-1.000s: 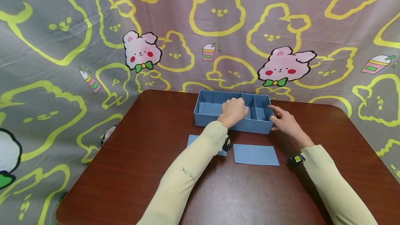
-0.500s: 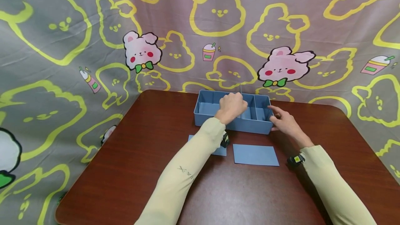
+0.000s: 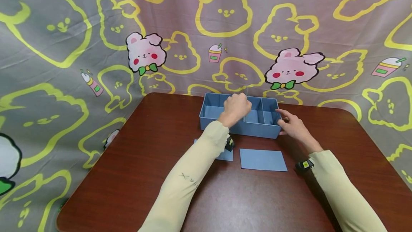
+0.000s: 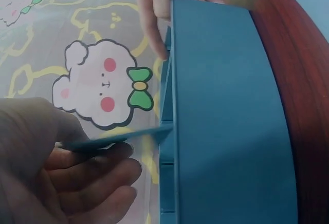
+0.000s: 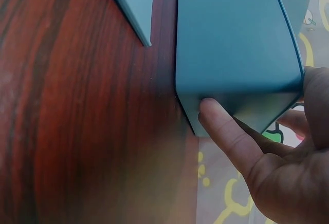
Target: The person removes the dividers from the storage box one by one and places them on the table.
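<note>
A long blue divided box (image 3: 254, 130) stands near the back of the table. My left hand (image 3: 236, 107) is over its middle. In the left wrist view that hand pinches a thin blue divider panel (image 4: 110, 141) between thumb and fingers, and the panel's far end reaches the box's compartments. In the head view only a sliver of this panel shows above the hand. My right hand (image 3: 295, 127) holds the box's right end. Seen from the right wrist, one digit (image 5: 229, 131) presses on the outer end wall while others lie up by the rim.
Two flat blue panels lie on the table (image 3: 154, 174) in front of the box: the right panel (image 3: 264, 159) in full view, the left panel (image 3: 225, 155) partly hidden under the left forearm. A patterned curtain (image 3: 180, 17) hangs right behind the table's back edge.
My left hand has risen slightly and shifted left above the box, with the divider panel moving along with it. The right hand and the box have stayed in place.
</note>
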A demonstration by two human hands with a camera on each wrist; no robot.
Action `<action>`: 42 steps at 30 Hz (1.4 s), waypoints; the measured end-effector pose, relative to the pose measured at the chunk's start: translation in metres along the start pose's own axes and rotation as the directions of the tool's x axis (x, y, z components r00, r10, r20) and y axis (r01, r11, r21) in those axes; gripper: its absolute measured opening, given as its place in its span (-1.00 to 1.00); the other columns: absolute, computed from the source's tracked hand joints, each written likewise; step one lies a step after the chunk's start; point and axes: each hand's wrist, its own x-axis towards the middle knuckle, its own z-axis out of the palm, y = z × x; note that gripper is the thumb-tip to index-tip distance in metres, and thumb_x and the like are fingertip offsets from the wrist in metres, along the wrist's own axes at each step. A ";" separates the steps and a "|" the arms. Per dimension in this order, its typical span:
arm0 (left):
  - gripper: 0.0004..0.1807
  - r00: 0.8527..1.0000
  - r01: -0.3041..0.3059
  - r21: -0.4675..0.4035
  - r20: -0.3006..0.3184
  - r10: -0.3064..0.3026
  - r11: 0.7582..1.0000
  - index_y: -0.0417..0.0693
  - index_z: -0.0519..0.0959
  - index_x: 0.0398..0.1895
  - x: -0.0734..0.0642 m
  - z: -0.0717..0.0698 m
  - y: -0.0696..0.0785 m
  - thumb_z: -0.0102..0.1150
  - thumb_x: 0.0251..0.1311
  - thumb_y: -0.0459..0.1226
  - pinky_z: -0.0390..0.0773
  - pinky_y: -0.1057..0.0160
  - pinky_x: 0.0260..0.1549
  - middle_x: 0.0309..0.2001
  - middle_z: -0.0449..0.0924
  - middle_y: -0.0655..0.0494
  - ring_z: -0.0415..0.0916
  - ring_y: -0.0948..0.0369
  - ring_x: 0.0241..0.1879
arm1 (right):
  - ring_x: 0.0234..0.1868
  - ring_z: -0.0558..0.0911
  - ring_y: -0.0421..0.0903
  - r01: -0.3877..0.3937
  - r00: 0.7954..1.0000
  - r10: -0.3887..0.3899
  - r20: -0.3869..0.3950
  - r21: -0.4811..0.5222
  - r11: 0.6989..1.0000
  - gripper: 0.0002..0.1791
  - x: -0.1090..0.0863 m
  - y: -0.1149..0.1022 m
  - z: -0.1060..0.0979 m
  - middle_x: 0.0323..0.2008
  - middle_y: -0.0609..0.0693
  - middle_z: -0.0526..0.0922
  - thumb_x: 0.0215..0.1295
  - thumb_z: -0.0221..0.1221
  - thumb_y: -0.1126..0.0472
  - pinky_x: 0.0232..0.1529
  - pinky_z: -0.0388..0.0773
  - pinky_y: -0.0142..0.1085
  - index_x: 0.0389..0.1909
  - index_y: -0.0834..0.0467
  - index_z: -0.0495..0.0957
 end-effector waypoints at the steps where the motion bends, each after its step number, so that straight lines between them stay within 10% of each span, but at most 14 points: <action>1: -0.50 1.000 -0.001 -0.009 0.000 0.001 1.000 0.07 0.31 -0.85 0.000 -0.001 -0.001 -0.08 0.35 -0.21 0.03 0.33 -0.84 -0.84 0.19 0.18 0.11 0.25 -0.84 | -0.37 0.75 0.03 0.001 1.000 -0.001 0.000 0.000 1.000 -0.37 0.000 0.000 0.000 0.15 0.46 0.44 0.45 -0.07 0.21 -0.25 0.69 -0.11 0.52 0.09 0.09; 13: -0.67 0.995 -0.091 -0.088 -0.057 0.086 0.992 -0.01 0.45 -0.56 -0.004 -0.017 -0.016 -0.06 0.44 -0.24 0.22 0.33 -0.66 -0.68 0.36 0.13 0.24 0.25 -0.74 | -0.36 0.74 0.06 -0.009 1.000 0.009 0.001 0.007 1.000 -0.37 0.000 -0.001 0.000 0.13 0.45 0.46 0.45 -0.06 0.21 -0.23 0.69 -0.08 0.52 0.07 0.09; 23: -0.70 0.997 -0.078 -0.160 -0.033 0.074 0.984 -0.04 0.60 0.11 -0.019 -0.028 -0.024 -0.07 0.46 -0.25 0.40 0.34 -0.49 -0.19 0.72 0.05 0.47 0.28 -0.62 | -0.39 0.74 0.05 -0.019 1.000 0.019 0.001 0.004 1.000 -0.37 -0.001 -0.003 0.000 0.12 0.44 0.47 0.44 -0.07 0.21 -0.22 0.69 -0.08 0.51 0.09 0.09; 30: -0.84 1.000 -0.018 -0.216 -0.002 0.018 0.976 -0.02 0.54 -0.09 -0.030 -0.039 -0.036 -0.06 0.44 -0.24 0.31 0.31 -0.53 -0.48 0.55 0.10 0.39 0.21 -0.65 | -0.36 0.75 0.08 -0.022 1.000 0.022 -0.005 -0.003 1.000 -0.37 0.001 -0.002 0.000 0.13 0.43 0.47 0.43 -0.08 0.20 -0.23 0.69 -0.09 0.51 0.08 0.11; 42: -0.85 1.000 -0.011 -0.224 -0.026 0.006 0.975 -0.06 0.54 -0.10 -0.049 -0.052 -0.051 0.06 0.38 -0.23 0.36 0.28 -0.44 -0.34 0.59 0.07 0.44 0.17 -0.52 | -0.38 0.74 0.04 -0.012 1.000 0.012 -0.010 -0.001 1.000 -0.38 0.001 -0.001 0.000 0.12 0.45 0.47 0.44 -0.07 0.20 -0.26 0.69 -0.14 0.50 0.09 0.11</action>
